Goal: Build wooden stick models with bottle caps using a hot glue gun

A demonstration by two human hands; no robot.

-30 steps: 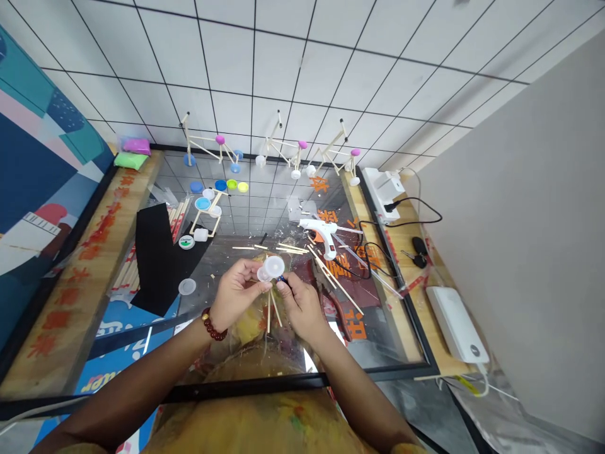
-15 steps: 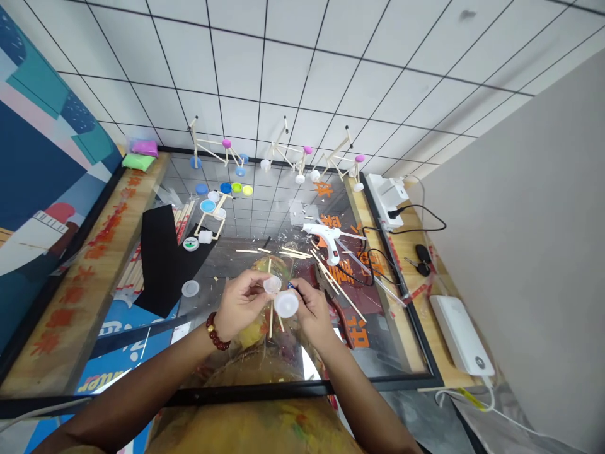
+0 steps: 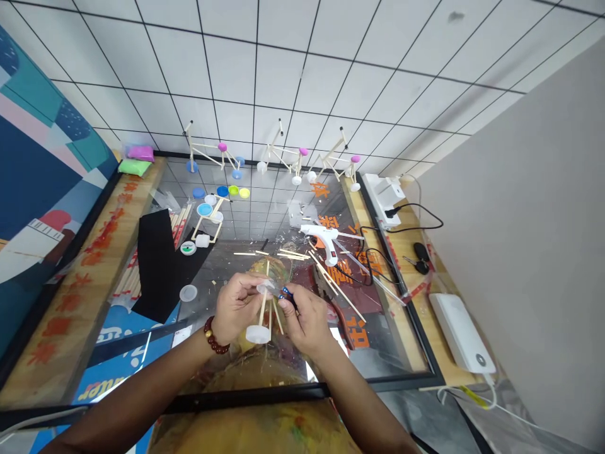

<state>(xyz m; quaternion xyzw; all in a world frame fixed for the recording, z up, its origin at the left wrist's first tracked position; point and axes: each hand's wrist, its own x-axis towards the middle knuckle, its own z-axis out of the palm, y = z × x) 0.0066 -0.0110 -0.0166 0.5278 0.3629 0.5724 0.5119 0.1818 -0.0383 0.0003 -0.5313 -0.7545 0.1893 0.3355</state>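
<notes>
My left hand (image 3: 237,309) pinches a wheeled stick (image 3: 258,335), my right hand (image 3: 307,316) a blue tool (image 3: 287,293). Models (image 3: 303,152) at twelve o'clock look finished; mine looks unassembled.

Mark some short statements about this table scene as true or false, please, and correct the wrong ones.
1. The left hand holds a stick part with a white disc. True.
2. The right hand is empty. False: the right hand grips a dark tool with blue on it.
3. The glue gun is white and orange. True.
4. The wrist beads are green. False: the wrist beads are reddish brown.
5. The black sheet lies right of the glue gun. False: the black sheet lies left of it.
</notes>
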